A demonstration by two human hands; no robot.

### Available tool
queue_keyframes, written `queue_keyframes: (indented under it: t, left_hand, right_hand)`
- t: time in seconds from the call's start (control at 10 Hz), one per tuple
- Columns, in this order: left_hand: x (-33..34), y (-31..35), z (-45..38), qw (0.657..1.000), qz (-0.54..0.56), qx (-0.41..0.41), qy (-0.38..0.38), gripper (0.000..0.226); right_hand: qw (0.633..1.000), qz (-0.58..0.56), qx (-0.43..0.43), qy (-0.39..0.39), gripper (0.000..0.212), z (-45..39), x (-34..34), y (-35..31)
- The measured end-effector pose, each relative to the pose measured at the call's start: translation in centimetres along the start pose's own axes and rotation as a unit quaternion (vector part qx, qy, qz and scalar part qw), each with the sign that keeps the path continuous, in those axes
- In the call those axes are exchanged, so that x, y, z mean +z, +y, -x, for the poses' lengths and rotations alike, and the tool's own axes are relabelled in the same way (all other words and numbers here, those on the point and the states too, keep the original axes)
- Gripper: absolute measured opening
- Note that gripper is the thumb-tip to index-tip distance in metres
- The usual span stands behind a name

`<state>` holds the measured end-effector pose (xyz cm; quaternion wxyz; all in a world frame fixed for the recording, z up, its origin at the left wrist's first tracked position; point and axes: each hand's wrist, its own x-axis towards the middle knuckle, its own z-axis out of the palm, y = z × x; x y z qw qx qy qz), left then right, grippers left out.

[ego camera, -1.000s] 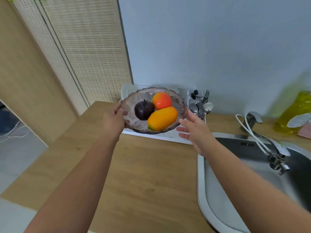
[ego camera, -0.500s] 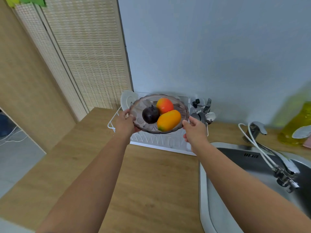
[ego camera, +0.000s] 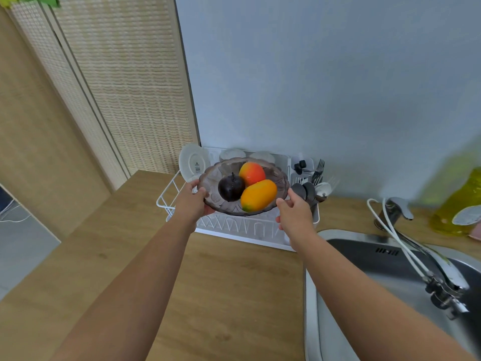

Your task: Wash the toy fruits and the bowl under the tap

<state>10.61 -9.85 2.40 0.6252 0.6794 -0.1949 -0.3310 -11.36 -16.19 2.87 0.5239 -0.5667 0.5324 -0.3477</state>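
Head view: both hands clamped on smoky glass bowl.
Change: right hand now grips the rim at 3 o'clock; left hand at 9.
Meaning: carry to the tap can begin.

- White wire dish rack: on the wooden countertop, against the blue-grey wall.
- White plate: upright at the rack's left end.
- Cutlery holder: at the rack's right end, holding forks and spoons.
- Yellow-green bottle: on the countertop, well right of the rack.
- Woven screen panels: left of the rack, beside the wall.
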Motion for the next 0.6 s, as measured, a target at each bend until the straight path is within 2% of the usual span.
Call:
queue_keyframes:
  t: [0.2, 0.4, 0.5, 0.6]
  left_hand:
    - [-0.2, 0.2, -0.3, 1.0, -0.029, -0.009, 0.005, 0.044]
    - [-0.8, 0.3, 0.8, 0.998, -0.056, 0.003, -0.006, 0.038]
    - [-1.4, -0.3, 1.6, 0.998, -0.05, 0.029, 0.015, 0.045]
    - [-2.3, -1.3, 3.4, 0.994, -0.051, 0.079, 0.049, 0.042]
  right_hand:
    - [0.998, 0.067, -0.015, 0.014, 0.052, -0.1, 0.4, -0.1]
    - [0.999, 0.044, -0.015, -0.01, 0.045, 0.7, -0.5, -0.4]
    - [0.998, 0.026, -0.049, -0.018, 0.026, 2.1, -1.8, -0.4]
    - [0.996, 0.025, -0.09, 0.012, 0.023, 3.7, -3.6, -0.1]
